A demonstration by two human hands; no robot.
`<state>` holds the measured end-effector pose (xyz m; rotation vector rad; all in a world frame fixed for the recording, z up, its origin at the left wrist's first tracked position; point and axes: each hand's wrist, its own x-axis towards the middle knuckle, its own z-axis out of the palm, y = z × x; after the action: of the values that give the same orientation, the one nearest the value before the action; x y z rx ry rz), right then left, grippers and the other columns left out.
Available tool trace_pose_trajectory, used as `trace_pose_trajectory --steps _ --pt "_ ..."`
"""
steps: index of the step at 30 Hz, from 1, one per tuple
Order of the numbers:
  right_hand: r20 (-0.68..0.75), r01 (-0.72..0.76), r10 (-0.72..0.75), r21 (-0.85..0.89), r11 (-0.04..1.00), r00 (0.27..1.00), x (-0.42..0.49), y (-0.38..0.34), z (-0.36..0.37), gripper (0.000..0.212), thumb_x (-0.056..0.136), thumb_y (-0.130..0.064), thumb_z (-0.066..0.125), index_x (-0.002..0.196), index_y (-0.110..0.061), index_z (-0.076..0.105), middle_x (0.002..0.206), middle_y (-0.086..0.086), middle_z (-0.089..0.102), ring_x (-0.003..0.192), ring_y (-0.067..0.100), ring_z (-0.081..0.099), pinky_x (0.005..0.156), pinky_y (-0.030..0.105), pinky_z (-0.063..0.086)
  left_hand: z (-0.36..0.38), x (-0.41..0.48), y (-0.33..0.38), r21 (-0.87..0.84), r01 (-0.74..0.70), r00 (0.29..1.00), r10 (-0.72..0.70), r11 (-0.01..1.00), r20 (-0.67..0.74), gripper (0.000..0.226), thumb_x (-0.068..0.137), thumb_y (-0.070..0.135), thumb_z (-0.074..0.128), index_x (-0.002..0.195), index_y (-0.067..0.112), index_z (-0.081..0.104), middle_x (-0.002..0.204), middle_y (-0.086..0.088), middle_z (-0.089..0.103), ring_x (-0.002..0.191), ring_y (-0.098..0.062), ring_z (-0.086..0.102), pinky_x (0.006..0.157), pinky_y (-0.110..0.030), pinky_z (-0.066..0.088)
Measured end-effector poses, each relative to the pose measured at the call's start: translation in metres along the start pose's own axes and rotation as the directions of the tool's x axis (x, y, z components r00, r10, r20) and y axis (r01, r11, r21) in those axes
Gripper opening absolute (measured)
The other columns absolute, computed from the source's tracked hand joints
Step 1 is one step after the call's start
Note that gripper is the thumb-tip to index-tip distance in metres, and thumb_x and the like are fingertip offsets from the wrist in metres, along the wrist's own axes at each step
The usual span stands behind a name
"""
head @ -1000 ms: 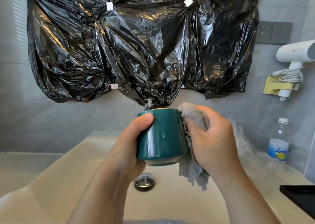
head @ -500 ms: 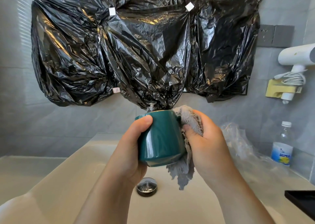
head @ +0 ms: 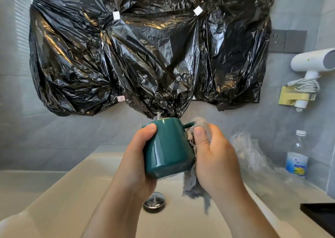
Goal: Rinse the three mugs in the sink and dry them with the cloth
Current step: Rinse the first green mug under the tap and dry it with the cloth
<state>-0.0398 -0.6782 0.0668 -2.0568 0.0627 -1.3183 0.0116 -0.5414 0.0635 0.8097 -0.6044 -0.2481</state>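
Drying teal mug (head: 168,150) over sink (head: 72,192) to catch drips; curling left grip (head: 134,165) round its body for steadiness, pinching grey cloth (head: 194,187) in right grip (head: 215,161) against handle (head: 189,124) side.

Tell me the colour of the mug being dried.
Dark teal green, glossy. The mug shows clearly in the head view, held over the sink.

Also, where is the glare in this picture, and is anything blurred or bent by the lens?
Head view: strong glare streaks on the black plastic; a soft highlight runs down the mug; the hanging tip of the cloth is smeared, perhaps by motion; the wide lens seems to bow the sink rim; the rest looks fairly sharp.
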Motion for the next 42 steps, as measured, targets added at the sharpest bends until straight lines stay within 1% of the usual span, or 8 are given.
trace_pose_trajectory --steps 3,7,11,15,23,28,35,42 --pt "0.144 -0.072 0.027 0.318 0.945 0.989 -0.002 -0.001 0.007 0.045 0.099 -0.044 0.040 0.141 -0.030 0.050 0.126 -0.018 0.060 0.101 -0.015 0.052 0.083 -0.009 0.031 0.004 0.002 -0.002 -0.071 -0.014 0.997 0.008 0.997 -0.073 0.042 0.060 0.045 0.075 0.091 0.016 0.080 0.096 -0.016 0.076 0.078 -0.031 0.074 0.065 -0.044 0.062" --pt "0.225 -0.110 -0.042 0.620 0.777 0.973 -0.004 0.004 0.008 0.041 0.091 -0.048 0.051 0.131 -0.050 0.051 0.134 -0.024 0.061 0.123 -0.010 0.053 0.106 0.017 0.044 0.005 0.001 0.002 -0.175 0.071 0.991 -0.089 0.982 -0.101 0.051 0.057 0.052 0.072 0.093 0.016 0.081 0.096 -0.016 0.076 0.075 -0.033 0.074 0.070 -0.049 0.061" --pt "0.225 -0.007 -0.215 0.706 0.708 0.950 -0.002 -0.001 -0.004 0.045 0.082 -0.050 0.074 0.124 -0.045 0.058 0.114 -0.016 0.072 0.105 0.001 0.068 0.085 0.016 0.054 -0.001 -0.004 0.012 -0.214 0.411 0.910 -0.412 0.886 0.045 0.071 0.049 0.056 0.078 0.098 0.004 0.079 0.100 -0.022 0.075 0.079 -0.039 0.074 0.066 -0.059 0.061" --pt "0.003 0.168 -0.196 0.506 0.846 0.981 -0.006 -0.006 -0.002 0.016 0.086 -0.048 0.057 0.098 -0.039 0.059 0.089 -0.021 0.068 0.082 -0.003 0.066 0.066 0.004 0.047 -0.002 -0.004 0.010 -0.192 0.522 0.853 -0.512 0.831 0.103 0.061 0.053 0.054 0.078 0.085 0.003 0.081 0.094 -0.020 0.076 0.077 -0.038 0.074 0.070 -0.060 0.060" --pt "0.011 0.218 -0.254 0.481 0.849 0.967 -0.006 0.003 0.002 0.029 0.089 -0.050 0.052 0.114 -0.035 0.058 0.103 -0.033 0.066 0.094 -0.010 0.063 0.075 0.000 0.043 -0.005 -0.001 0.008 -0.216 0.467 0.881 -0.471 0.857 0.039 0.058 0.058 0.056 0.074 0.082 0.004 0.081 0.089 -0.020 0.075 0.070 -0.038 0.073 0.063 -0.056 0.060" --pt "-0.132 0.139 -0.090 0.431 0.891 0.987 -0.004 0.003 0.004 0.027 0.094 -0.048 0.045 0.085 -0.033 0.065 0.084 -0.024 0.068 0.080 -0.009 0.063 0.065 -0.001 0.041 -0.002 0.000 0.006 -0.142 0.457 0.889 -0.450 0.878 0.081 0.063 0.050 0.050 0.081 0.095 0.006 0.081 0.095 -0.020 0.076 0.073 -0.035 0.075 0.064 -0.051 0.062" --pt "0.127 -0.284 0.260 0.591 0.755 0.957 0.012 0.016 -0.012 0.053 0.085 -0.077 0.047 0.085 -0.030 0.071 0.084 -0.001 0.075 0.088 0.020 0.072 0.086 0.045 0.057 0.003 -0.007 0.001 0.005 0.420 0.900 -0.417 0.907 0.125 0.049 0.041 0.034 0.093 0.085 0.016 0.083 0.087 -0.012 0.076 0.070 -0.033 0.075 0.051 -0.050 0.061" --pt "0.012 0.283 -0.297 0.268 0.921 0.955 -0.004 -0.007 -0.002 0.043 0.096 -0.048 0.044 0.123 -0.021 0.063 0.133 -0.007 0.058 0.127 0.001 0.051 0.107 0.019 0.038 -0.003 0.000 0.003 -0.054 0.161 0.987 -0.160 0.985 0.025 0.036 0.064 0.024 0.076 0.099 0.016 0.081 0.104 -0.014 0.076 0.083 -0.028 0.073 0.066 -0.043 0.063"
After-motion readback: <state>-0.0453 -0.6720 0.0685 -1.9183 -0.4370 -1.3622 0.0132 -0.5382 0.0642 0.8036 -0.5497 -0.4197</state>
